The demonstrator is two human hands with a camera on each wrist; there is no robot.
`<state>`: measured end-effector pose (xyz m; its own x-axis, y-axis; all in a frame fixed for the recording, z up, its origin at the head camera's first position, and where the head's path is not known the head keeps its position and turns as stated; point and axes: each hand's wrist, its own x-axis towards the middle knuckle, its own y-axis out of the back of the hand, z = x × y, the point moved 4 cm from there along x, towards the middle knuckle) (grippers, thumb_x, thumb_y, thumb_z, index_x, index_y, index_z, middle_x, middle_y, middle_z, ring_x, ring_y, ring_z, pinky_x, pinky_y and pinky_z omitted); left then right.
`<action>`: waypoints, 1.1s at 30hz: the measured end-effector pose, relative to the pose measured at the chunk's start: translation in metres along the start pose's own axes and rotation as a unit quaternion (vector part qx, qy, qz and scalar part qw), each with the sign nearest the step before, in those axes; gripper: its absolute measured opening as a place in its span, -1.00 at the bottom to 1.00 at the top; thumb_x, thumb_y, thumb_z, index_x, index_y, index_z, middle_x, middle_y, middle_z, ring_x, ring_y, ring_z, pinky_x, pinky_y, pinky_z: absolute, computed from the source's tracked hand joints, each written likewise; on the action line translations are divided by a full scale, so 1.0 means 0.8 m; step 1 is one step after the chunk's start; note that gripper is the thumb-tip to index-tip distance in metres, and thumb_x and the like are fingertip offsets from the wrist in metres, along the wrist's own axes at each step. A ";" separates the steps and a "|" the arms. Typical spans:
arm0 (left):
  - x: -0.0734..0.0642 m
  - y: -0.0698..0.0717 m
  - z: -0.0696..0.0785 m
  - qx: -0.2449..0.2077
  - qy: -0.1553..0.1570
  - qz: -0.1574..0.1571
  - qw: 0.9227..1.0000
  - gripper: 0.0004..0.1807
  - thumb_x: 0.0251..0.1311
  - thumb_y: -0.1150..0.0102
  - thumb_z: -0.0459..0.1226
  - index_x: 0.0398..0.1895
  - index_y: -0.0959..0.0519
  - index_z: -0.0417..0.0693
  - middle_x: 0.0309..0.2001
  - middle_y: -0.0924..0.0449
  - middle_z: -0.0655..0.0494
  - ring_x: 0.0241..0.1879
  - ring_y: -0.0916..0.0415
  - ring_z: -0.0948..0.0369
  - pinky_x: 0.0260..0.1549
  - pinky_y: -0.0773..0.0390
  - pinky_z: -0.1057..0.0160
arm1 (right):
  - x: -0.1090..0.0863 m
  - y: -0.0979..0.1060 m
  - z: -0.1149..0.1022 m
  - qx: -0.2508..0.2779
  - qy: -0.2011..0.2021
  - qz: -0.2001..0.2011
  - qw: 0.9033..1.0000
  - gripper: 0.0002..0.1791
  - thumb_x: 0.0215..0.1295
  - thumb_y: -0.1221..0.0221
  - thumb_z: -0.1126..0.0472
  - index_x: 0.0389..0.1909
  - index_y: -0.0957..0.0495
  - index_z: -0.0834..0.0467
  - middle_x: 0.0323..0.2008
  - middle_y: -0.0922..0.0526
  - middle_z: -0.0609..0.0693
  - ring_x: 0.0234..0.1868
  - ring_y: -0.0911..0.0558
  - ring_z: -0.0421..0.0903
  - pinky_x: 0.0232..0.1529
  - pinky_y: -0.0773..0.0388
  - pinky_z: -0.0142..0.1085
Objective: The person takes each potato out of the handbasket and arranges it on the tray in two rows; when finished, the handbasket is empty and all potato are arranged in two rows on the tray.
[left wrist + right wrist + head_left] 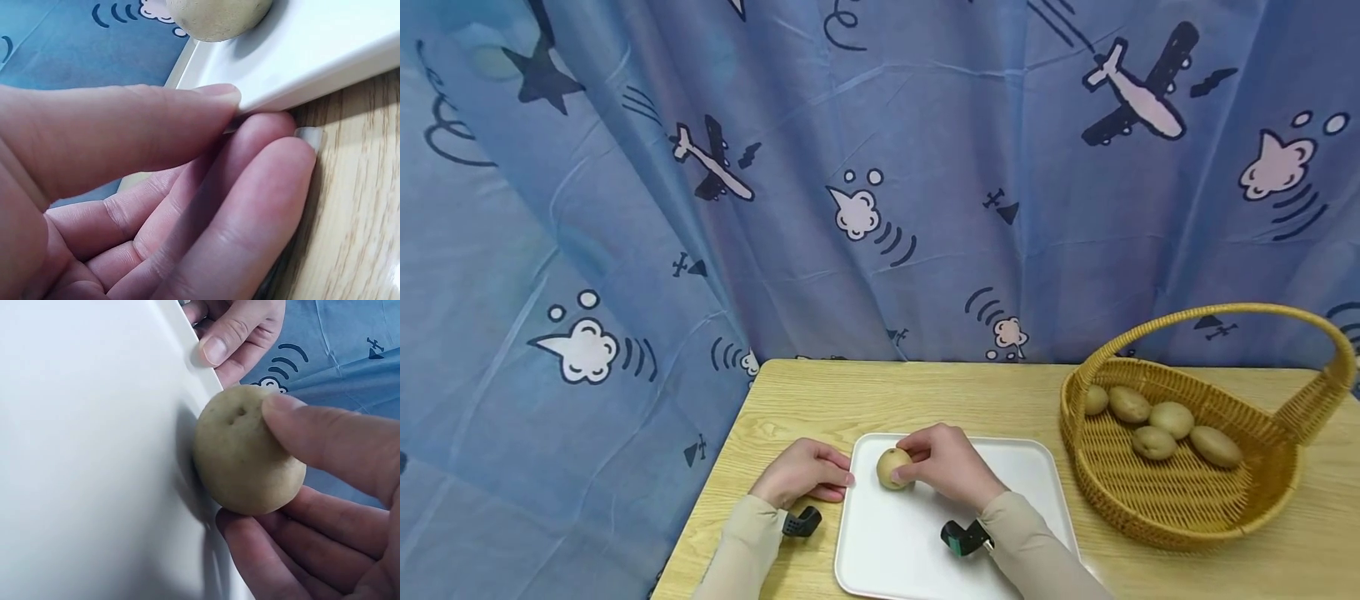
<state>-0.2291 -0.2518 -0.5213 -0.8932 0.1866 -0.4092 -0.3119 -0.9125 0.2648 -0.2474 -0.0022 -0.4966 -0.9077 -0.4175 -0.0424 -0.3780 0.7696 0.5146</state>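
Observation:
My right hand (951, 468) holds a round, pale-brown potato (890, 469) over the left part of a white tray (891, 546). In the right wrist view the thumb presses one side of the potato (244, 456), and the fingers curl round the other side. A small dimple shows on its skin. At the tray's left edge, my left hand (803, 475) pinches the rim. The left wrist view has the thumb on the tray's rim (294, 94) and the fingertips against its outer side and underside.
A yellow wicker basket (1180, 533) with a tall handle stands to the right of the tray, with several potatoes (1216, 447) in it. The wooden table (925, 396) ends at a blue patterned curtain (887, 283) behind and on the left.

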 end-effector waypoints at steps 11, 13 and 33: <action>-0.002 0.000 0.002 -0.002 0.003 0.001 1.000 -0.68 0.24 -0.53 -0.34 0.01 -0.74 -0.32 -0.24 -0.79 -0.08 -0.38 -0.78 0.24 -0.27 -0.89 0.23 | -0.002 0.002 -0.001 0.003 -0.006 -0.003 1.000 -0.50 0.06 -0.64 0.10 0.03 -0.82 0.19 -0.21 -0.84 -0.05 -0.20 -0.70 -0.20 -0.14 -0.70 -0.29; -0.001 0.001 0.002 -0.004 0.004 0.000 1.000 -0.69 0.24 -0.53 -0.34 0.00 -0.75 -0.32 -0.24 -0.79 -0.08 -0.38 -0.78 0.24 -0.27 -0.89 0.24 | -0.002 0.002 -0.001 0.003 -0.005 -0.003 1.000 -0.50 0.07 -0.64 0.10 0.04 -0.81 0.20 -0.20 -0.84 -0.05 -0.20 -0.70 -0.20 -0.13 -0.71 -0.28; 0.000 0.000 0.000 -0.003 0.002 0.001 1.000 -0.71 0.25 -0.52 -0.34 -0.01 -0.75 -0.30 -0.25 -0.79 -0.08 -0.39 -0.78 0.24 -0.27 -0.89 0.23 | -0.004 0.005 -0.002 -0.001 -0.010 0.000 1.000 -0.41 0.08 -0.64 0.08 0.13 -0.78 0.24 -0.11 -0.85 -0.02 -0.13 -0.74 -0.20 -0.05 -0.76 -0.25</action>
<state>-0.2290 -0.2518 -0.5210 -0.8923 0.1835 -0.4125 -0.3085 -0.9149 0.2604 -0.2456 0.0018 -0.4928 -0.9111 -0.4077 -0.0600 -0.3778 0.7682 0.5168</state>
